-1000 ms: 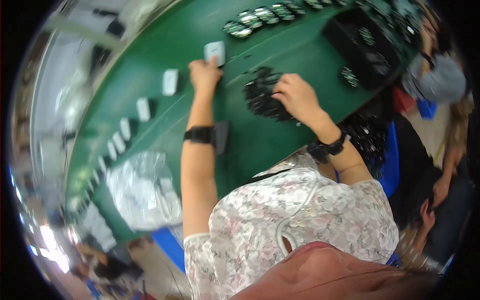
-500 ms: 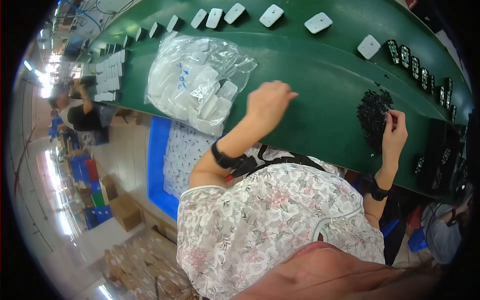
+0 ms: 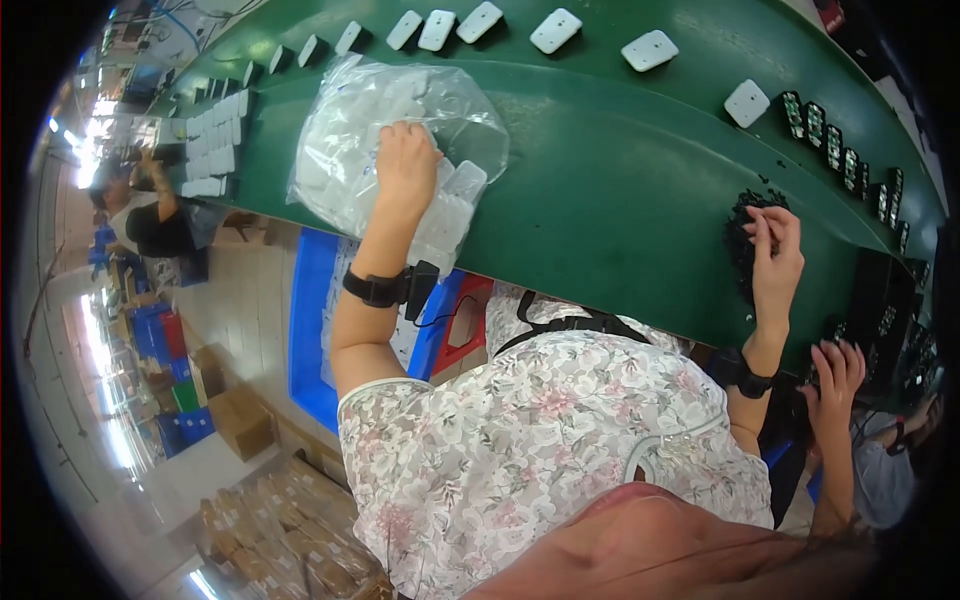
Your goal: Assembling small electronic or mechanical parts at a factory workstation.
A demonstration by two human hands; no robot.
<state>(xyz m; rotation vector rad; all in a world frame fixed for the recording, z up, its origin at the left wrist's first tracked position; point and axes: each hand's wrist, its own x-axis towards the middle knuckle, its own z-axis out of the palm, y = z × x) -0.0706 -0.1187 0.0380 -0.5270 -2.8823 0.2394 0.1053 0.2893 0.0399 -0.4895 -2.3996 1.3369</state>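
Observation:
My left hand (image 3: pixel 407 165) is over a clear plastic bag (image 3: pixel 335 90) of white plastic covers (image 3: pixel 462 185), its fingers bent down among them. What lies under those fingertips is hidden. On the right side of the green bench, my right hand (image 3: pixel 777 260) is at a pile of small black parts (image 3: pixel 741 245). Its thumb and fingertips are drawn together at the pile's upper edge; anything between them is too small to make out. Both wrists wear black bands.
White-topped cases (image 3: pixel 556 32) line the bench's (image 3: pixel 600 180) far side, followed by black cases with green circuit boards (image 3: pixel 815 125). A blue bin (image 3: pixel 312 330) of white pieces stands below the bench edge. Another person's hand (image 3: pixel 838 375) is near a black box (image 3: pixel 880 310) at right.
My left hand has moved left from the bench onto the bag. My right hand has shifted slightly up and left over the black parts. Another person's hand has appeared at lower right.

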